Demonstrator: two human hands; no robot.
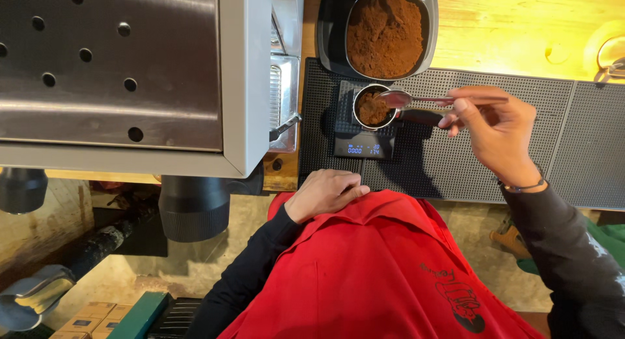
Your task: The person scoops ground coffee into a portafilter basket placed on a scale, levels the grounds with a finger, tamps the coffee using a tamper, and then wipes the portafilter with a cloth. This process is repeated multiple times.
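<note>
While my left hand rested empty on my red apron, my right hand held a spoon over the part-filled portafilter basket on the scale at upper centre, dosing seemingly unfinished.

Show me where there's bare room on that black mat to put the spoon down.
Free: the mat right of the right hand, out to its far edge, and the strip in front of the scale, beside the left hand. Crowded: the back left corner, where portafilter basket, spoon and ground-coffee container sit together.
</note>
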